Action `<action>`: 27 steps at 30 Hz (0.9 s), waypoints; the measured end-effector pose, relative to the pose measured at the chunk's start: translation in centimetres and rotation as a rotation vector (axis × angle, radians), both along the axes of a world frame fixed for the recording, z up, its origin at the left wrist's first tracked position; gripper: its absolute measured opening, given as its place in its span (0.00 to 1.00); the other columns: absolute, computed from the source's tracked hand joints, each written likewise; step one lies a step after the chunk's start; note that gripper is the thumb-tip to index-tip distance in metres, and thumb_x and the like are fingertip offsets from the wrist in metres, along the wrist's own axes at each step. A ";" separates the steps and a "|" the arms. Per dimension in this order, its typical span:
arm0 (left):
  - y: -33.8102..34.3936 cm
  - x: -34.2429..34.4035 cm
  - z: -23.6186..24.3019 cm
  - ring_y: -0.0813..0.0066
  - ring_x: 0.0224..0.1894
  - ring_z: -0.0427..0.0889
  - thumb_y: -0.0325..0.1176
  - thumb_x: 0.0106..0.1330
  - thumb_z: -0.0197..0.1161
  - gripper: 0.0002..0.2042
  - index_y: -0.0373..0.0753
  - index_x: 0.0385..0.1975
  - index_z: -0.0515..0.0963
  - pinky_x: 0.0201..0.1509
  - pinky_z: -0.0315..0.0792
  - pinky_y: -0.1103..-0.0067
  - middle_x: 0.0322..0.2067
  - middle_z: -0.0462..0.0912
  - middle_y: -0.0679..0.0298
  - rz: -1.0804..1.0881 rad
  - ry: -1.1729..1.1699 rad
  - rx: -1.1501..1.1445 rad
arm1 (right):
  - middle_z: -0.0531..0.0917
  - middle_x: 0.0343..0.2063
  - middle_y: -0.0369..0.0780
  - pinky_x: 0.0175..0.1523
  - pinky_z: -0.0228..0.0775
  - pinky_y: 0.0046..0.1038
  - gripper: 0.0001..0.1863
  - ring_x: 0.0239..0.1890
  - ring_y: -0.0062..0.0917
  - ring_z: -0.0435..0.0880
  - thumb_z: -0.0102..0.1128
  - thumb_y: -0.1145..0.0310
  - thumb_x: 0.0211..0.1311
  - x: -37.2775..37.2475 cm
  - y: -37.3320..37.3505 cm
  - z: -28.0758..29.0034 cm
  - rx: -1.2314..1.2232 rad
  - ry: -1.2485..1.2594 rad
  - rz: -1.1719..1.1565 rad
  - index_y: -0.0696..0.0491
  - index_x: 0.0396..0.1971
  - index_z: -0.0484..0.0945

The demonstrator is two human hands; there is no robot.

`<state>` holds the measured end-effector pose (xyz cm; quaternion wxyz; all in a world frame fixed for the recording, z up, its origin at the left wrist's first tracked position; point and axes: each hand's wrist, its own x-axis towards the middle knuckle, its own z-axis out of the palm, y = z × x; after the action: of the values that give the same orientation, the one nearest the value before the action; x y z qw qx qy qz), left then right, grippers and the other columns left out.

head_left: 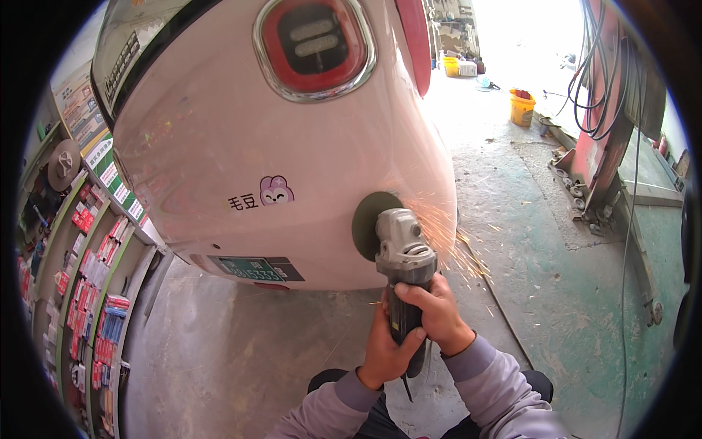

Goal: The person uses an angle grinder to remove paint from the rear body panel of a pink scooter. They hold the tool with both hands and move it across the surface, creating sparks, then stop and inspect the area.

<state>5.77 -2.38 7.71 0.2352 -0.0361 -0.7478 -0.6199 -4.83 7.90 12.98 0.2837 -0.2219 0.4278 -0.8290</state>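
Note:
An angle grinder (404, 252) with a silver gear head and a dark body is gripped in both my hands. My left hand (386, 344) wraps the lower part of its body, and my right hand (439, 311) closes round it higher up, thumb across the front. The round green disc (365, 227) sits up against the lower right part of a pink car's rear (292, 154). Orange sparks (446, 227) fly off to the right and downward. Whatever the disc touches is hidden behind it. A dark cord hangs from the grinder's lower end.
At the left, shelves (80, 293) hold many small red and white boxes. A red post (596, 110) with looped dark hoses stands at the right, its low arm (643, 263) along the floor. A cable (504, 314) crosses the floor. A yellow bucket (521, 110) stands farther back.

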 end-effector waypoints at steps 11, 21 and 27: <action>1.6 1.6 -2.8 0.62 0.63 0.74 0.40 0.70 0.67 0.37 0.28 0.72 0.58 0.68 0.69 0.69 0.62 0.72 0.51 0.086 0.046 0.077 | 0.85 0.38 0.35 0.47 0.75 0.25 0.18 0.40 0.17 0.81 0.73 0.66 0.63 1.4 0.1 -1.6 0.168 0.182 -0.029 0.61 0.47 0.82; 2.3 0.7 -3.4 0.59 0.64 0.74 0.34 0.70 0.68 0.36 0.27 0.72 0.58 0.68 0.69 0.68 0.61 0.71 0.49 0.010 -0.016 0.106 | 0.86 0.34 0.35 0.43 0.76 0.24 0.13 0.35 0.17 0.82 0.69 0.69 0.63 0.7 1.6 -2.2 0.139 0.000 -0.005 0.60 0.43 0.84; 2.3 1.3 -4.0 0.62 0.60 0.76 0.34 0.69 0.69 0.32 0.28 0.67 0.61 0.65 0.72 0.68 0.58 0.73 0.50 -0.050 -0.078 0.085 | 0.85 0.34 0.34 0.43 0.76 0.26 0.13 0.35 0.18 0.82 0.70 0.69 0.62 1.3 2.3 -2.9 0.139 0.003 -0.109 0.61 0.42 0.84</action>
<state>7.05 -0.07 3.74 0.1915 -0.0205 -0.7281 -0.6579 -3.49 10.23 10.10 0.2524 -0.1795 0.4961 -0.8112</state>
